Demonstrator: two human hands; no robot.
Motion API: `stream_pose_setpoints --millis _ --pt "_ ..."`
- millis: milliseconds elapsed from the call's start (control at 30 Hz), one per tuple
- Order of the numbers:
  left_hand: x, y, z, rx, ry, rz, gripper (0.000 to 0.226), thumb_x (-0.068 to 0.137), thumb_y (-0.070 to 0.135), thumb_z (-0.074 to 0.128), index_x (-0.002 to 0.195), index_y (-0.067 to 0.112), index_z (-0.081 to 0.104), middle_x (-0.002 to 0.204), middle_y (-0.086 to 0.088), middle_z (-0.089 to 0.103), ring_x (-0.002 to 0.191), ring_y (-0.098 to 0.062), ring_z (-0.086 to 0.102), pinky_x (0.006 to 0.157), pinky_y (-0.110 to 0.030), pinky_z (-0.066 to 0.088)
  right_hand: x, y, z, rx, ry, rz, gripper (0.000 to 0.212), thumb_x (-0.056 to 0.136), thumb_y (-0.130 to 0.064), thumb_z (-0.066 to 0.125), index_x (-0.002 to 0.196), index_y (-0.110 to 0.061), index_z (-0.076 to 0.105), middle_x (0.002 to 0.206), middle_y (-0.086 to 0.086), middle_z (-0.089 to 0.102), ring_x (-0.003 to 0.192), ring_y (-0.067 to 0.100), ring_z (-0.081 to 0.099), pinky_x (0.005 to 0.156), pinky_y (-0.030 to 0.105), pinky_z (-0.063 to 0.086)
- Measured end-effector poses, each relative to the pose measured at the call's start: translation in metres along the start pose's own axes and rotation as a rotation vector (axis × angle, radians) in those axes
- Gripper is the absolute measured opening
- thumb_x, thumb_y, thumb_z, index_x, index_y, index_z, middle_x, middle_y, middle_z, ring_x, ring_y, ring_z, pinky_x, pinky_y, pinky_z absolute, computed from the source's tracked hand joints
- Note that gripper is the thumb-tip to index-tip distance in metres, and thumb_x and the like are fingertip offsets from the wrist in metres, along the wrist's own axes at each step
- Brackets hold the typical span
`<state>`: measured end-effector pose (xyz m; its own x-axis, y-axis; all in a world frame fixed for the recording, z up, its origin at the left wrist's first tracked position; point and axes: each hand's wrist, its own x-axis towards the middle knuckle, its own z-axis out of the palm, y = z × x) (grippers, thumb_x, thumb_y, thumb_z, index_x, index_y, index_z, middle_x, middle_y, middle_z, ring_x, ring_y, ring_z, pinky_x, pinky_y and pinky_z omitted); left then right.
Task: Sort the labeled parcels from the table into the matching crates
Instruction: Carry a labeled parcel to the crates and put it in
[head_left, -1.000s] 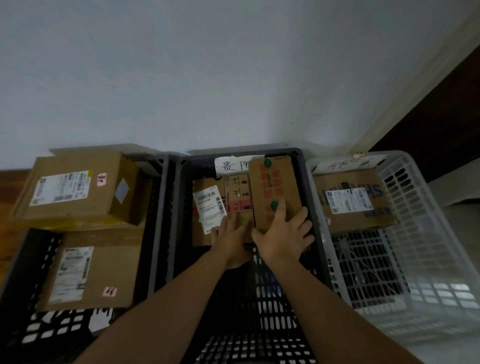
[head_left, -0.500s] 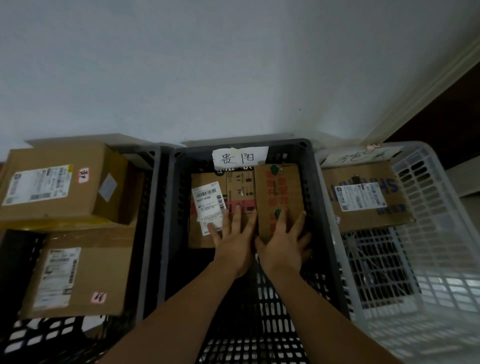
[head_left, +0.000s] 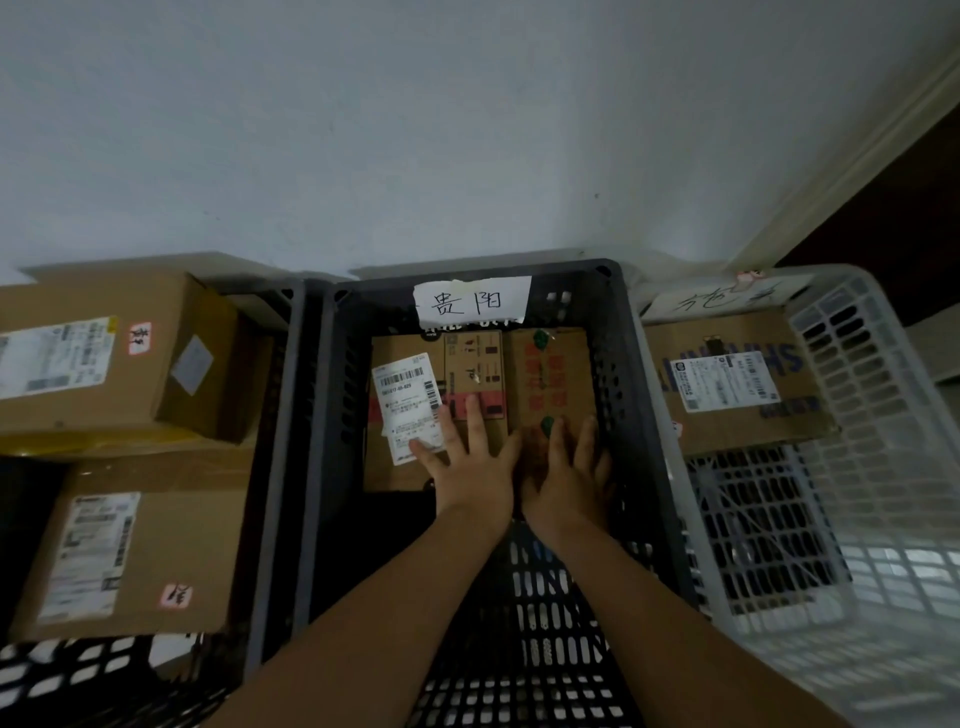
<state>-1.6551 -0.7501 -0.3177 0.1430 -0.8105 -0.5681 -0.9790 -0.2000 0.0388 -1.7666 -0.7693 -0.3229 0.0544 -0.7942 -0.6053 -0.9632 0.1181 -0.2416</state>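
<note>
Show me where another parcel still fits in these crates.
Free: white crate's near floor, before its one parcel; middle crate's near floor, under the forearms. Crowded: middle crate's far end, two parcels under left hand and right hand; left crate, two boxes.

Middle crate (head_left: 621, 374) is dark grey moulded plastic, matt, with slotted walls and a perforated floor. The left crate (head_left: 281, 415) looks like the same stuff, maybe a touch blacker. On the right is a white basket (head_left: 883, 395) in semi-clear plastic with a slight sheen. The parcels are plain brown cardboard, dull and a bit fibrous: the red-printed parcel (head_left: 550, 379), and the labelled parcel (head_left: 387, 475) beside it with a smooth white paper shipping label (head_left: 408, 400). The handwritten sign (head_left: 472, 301) on the middle crate's far rim is plain paper. The wall (head_left: 467, 130) is flat matt paint.
</note>
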Motion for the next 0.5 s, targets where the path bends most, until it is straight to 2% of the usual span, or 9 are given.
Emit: stream_pose_setpoints --millis 100,233,333,400,500 --pt "0.002 0.005 -0.001 0.023 -0.017 -0.017 0.074 0.105 0.031 0.046 0.159 0.043 -0.002 0.155 -0.024 -0.042 0.138 -0.060 -0.034 0.106 -0.085 -0.006 0.004 -0.001 -0.002 0.015 -0.028 0.001 0.088 0.102 -0.053 0.049 0.163 -0.034 -0.011 0.166 0.002 -0.034 0.156 0.038 -0.015 0.126 0.060 0.009" --pt "0.002 0.006 -0.002 0.017 -0.044 -0.021 0.079 0.103 0.031 0.053 0.159 0.042 -0.001 0.154 -0.025 -0.043 0.137 -0.061 -0.036 0.104 -0.086 -0.007 0.009 -0.004 -0.008 -0.016 -0.079 0.016 0.089 0.102 -0.048 0.051 0.163 -0.034 -0.013 0.166 0.002 -0.035 0.155 0.039 -0.015 0.127 0.060 0.009" --pt "0.000 0.005 -0.005 0.005 -0.057 -0.028 0.084 0.099 0.031 0.061 0.159 0.041 0.003 0.155 -0.024 -0.042 0.137 -0.061 -0.036 0.104 -0.086 -0.007 0.012 -0.012 -0.017 -0.112 -0.101 0.014 0.096 0.100 -0.039 0.057 0.164 -0.028 -0.014 0.167 0.006 -0.032 0.154 0.039 -0.025 0.126 0.056 -0.002" --pt "-0.002 0.006 -0.008 0.000 -0.067 -0.025 0.083 0.099 0.033 0.060 0.159 0.042 0.004 0.156 -0.023 -0.041 0.139 -0.060 -0.035 0.106 -0.085 -0.005 0.012 -0.015 -0.025 -0.140 -0.090 -0.017 0.090 0.101 -0.035 0.054 0.164 -0.022 -0.010 0.170 0.007 -0.025 0.154 0.036 -0.027 0.126 0.054 -0.008" --pt "-0.004 0.005 -0.012 -0.007 -0.077 -0.016 0.083 0.100 0.035 0.058 0.159 0.044 0.001 0.156 -0.022 -0.042 0.139 -0.058 -0.035 0.107 -0.085 -0.003 0.013 -0.009 -0.023 -0.068 -0.058 -0.141 0.077 0.104 -0.026 0.048 0.165 -0.027 0.001 0.171 -0.001 -0.020 0.156 0.028 -0.023 0.129 0.054 0.000"
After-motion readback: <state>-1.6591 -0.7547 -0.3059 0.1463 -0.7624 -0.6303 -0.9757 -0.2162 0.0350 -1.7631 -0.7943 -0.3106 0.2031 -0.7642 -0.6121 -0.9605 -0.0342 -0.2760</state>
